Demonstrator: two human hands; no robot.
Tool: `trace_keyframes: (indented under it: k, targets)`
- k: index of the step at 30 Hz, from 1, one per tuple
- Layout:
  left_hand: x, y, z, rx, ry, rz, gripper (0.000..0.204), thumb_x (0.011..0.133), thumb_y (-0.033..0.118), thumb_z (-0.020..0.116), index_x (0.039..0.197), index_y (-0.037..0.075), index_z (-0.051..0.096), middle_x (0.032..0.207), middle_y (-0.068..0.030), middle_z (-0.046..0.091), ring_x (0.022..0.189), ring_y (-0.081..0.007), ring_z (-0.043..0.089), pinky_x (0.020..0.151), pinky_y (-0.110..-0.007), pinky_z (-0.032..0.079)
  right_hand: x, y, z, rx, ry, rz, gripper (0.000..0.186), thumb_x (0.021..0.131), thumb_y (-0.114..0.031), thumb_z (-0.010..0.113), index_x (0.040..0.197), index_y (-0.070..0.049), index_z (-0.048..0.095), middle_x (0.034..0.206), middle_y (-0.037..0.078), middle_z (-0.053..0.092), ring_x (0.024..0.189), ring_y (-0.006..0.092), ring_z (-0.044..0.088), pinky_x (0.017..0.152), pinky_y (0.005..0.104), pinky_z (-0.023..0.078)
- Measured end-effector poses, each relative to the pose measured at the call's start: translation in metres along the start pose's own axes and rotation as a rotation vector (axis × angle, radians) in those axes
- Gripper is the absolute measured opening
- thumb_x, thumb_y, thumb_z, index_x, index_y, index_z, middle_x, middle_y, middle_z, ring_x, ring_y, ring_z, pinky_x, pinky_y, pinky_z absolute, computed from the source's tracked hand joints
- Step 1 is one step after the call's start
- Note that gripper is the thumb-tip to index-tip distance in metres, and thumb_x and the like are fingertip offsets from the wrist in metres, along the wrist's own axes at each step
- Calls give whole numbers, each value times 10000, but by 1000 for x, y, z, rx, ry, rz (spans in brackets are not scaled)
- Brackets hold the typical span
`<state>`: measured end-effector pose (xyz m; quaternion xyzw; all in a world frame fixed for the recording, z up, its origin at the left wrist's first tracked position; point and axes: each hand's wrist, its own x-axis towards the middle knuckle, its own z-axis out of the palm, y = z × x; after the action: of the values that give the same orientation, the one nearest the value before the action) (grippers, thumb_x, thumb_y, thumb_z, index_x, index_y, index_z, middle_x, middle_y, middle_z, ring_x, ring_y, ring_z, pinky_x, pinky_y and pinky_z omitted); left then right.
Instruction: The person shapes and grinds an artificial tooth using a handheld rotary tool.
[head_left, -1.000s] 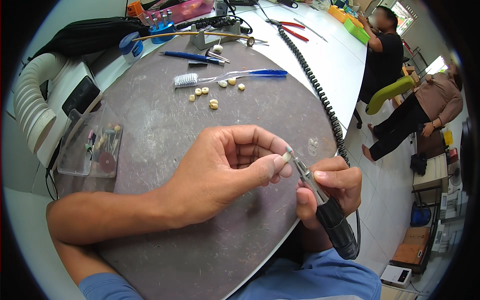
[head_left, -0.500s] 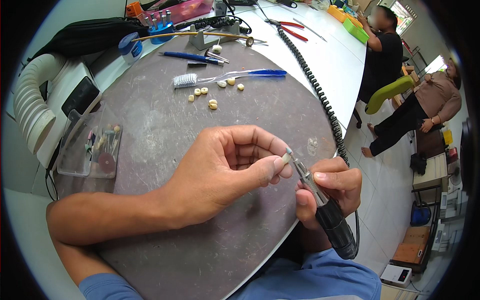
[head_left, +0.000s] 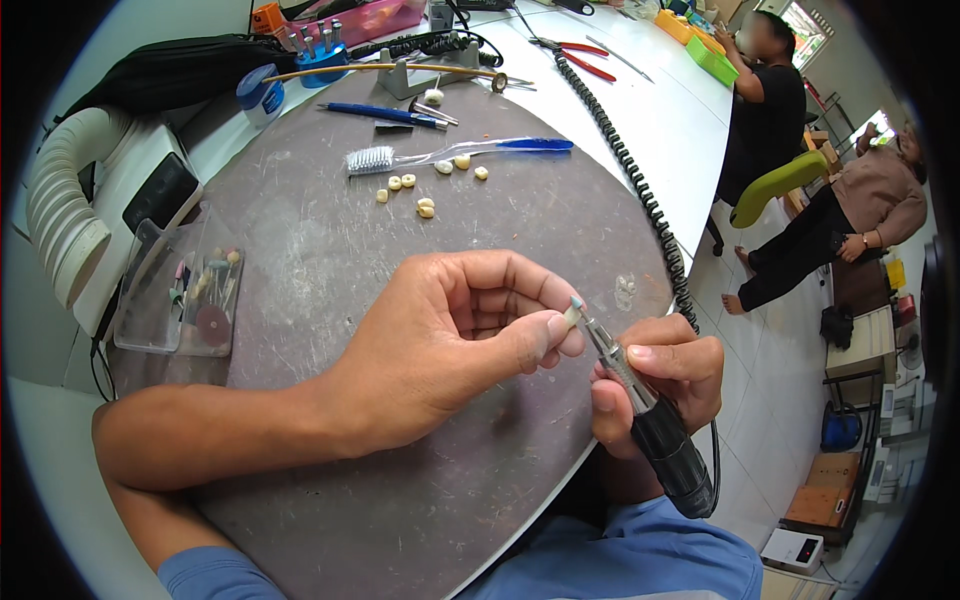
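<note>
My left hand (head_left: 470, 325) pinches a small off-white dental crown (head_left: 571, 316) between thumb and forefinger, partly covered by the fingertips. Wrapped around a rotary handpiece (head_left: 660, 430) with a silver nose and black body is my right hand (head_left: 670, 370). The handpiece points up and left; its small bluish tip (head_left: 577, 301) meets or nearly meets the crown. Several loose tooth crowns (head_left: 425, 208) lie farther off on the grey board (head_left: 300, 300), near a clear toothbrush (head_left: 470, 150) with a blue handle end.
A clear box (head_left: 210, 320) of burs and discs sits at left, below a white suction hose (head_left: 75, 230). Blue pen (head_left: 385, 113), red-handled pliers (head_left: 585, 60) and a coiled black cord (head_left: 630, 155) lie beyond. Two people are at right, one standing (head_left: 860, 200) near a green chair (head_left: 780, 190).
Both my hands hold nearly the same place, with the handpiece tip shifted very slightly at the crown. The standing person at right has raised an arm toward the head.
</note>
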<state>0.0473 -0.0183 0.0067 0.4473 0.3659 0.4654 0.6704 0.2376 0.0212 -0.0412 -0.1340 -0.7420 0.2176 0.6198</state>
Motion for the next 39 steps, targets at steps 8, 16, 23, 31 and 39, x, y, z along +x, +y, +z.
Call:
trace_keyframes:
  k: [8, 16, 23, 31, 39]
  targets:
    - [-1, 2, 1, 10, 1, -2, 196, 897, 123, 595, 1040, -10, 577, 918, -75, 653, 825, -89, 603, 749, -230, 492, -3, 4, -1, 64, -40, -41, 376, 683, -79, 785, 949, -19, 527, 704, 116, 611, 533, 85, 558, 415, 172, 386]
    - [0, 0, 0, -33, -4, 14, 184, 904, 100, 574, 1040, -22, 553, 909, -91, 659, 801, -91, 601, 734, -227, 490, -1, 0, -2, 42, 6, 2, 365, 698, -76, 778, 940, -21, 511, 710, 119, 608, 543, 80, 551, 418, 169, 382]
    - [0, -1, -1, -28, 0, 22, 182, 903, 97, 574, 1037, -24, 551, 915, -95, 660, 803, -90, 601, 736, -229, 492, -1, 1, 0, 17, 5, -3, 369, 693, -75, 780, 941, -19, 513, 709, 116, 608, 536, 76, 549, 412, 170, 375]
    - [0, -2, -1, -38, -6, 19, 182, 904, 99, 574, 1038, -22, 553, 916, -89, 658, 809, -89, 600, 745, -228, 489, 0, 1, 0, -6, -6, -6, 371, 683, -69, 782, 938, -18, 518, 713, 118, 611, 526, 70, 544, 407, 169, 370]
    - [0, -1, -1, -47, -12, 16, 178, 904, 97, 572, 1036, -22, 556, 912, -83, 651, 810, -88, 593, 743, -229, 484, 2, 1, -1, -5, -26, -23, 366, 681, -72, 785, 937, -19, 528, 708, 120, 614, 525, 78, 558, 406, 170, 378]
